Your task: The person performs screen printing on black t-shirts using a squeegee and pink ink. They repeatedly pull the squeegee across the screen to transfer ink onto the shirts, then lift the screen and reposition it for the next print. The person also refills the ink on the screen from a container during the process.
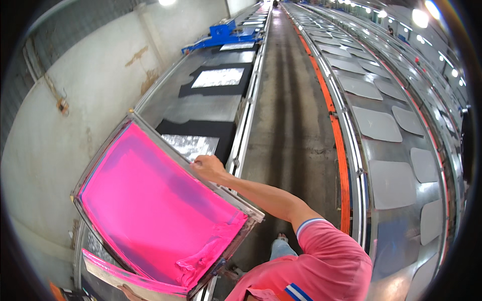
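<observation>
A screen-printing frame (236, 204) is tilted up over the left table, its mesh coated with bright pink ink (150, 195). Thicker ink gathers at the near right corner. My right hand (208, 168) grips the frame's right-hand rail, fingers closed on it. At the lower edge, my left hand (130, 292) holds a long squeegee (113, 275) with a pale handle and pink ink along its blade; only part of this hand shows. Just beyond the frame lies a black fabric piece (228, 131) with a white and grey print (191, 145).
More printed black pieces (218, 78) line the left table, with a blue carriage (221, 32) farther along. A metal rail (246, 115) edges the table beside the aisle (291, 125). Grey panels (394, 183) cover the right table, bordered by an orange strip (344, 185). A wall (100, 75) stands left.
</observation>
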The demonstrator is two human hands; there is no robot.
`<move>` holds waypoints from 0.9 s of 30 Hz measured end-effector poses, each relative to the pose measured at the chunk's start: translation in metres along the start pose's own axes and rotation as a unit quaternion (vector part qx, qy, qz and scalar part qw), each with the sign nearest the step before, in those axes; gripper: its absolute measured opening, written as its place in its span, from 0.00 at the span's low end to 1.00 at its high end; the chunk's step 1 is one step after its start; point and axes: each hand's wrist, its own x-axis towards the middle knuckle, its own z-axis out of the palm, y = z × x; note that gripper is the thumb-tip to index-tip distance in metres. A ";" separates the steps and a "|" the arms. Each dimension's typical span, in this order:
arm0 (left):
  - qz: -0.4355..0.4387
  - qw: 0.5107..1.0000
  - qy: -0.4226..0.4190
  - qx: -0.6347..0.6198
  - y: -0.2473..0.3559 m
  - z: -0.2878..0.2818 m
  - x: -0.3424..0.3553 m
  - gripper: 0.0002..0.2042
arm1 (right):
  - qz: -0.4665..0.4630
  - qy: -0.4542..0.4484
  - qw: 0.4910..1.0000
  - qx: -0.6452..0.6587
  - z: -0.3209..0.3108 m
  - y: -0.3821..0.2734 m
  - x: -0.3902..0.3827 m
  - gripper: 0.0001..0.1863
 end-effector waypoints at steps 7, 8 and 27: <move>-0.022 0.985 -0.162 -0.060 0.008 0.222 -0.043 0.32 | 0.097 0.135 0.986 -0.002 -0.221 0.099 0.052 0.22; -0.037 0.979 -0.190 -0.064 0.004 0.262 -0.043 0.32 | 0.124 0.145 0.982 -0.006 -0.247 0.113 0.054 0.22; -0.304 0.788 -0.518 -0.136 -0.192 1.054 -0.099 0.29 | 0.239 0.530 0.808 -0.099 -0.700 0.441 0.193 0.20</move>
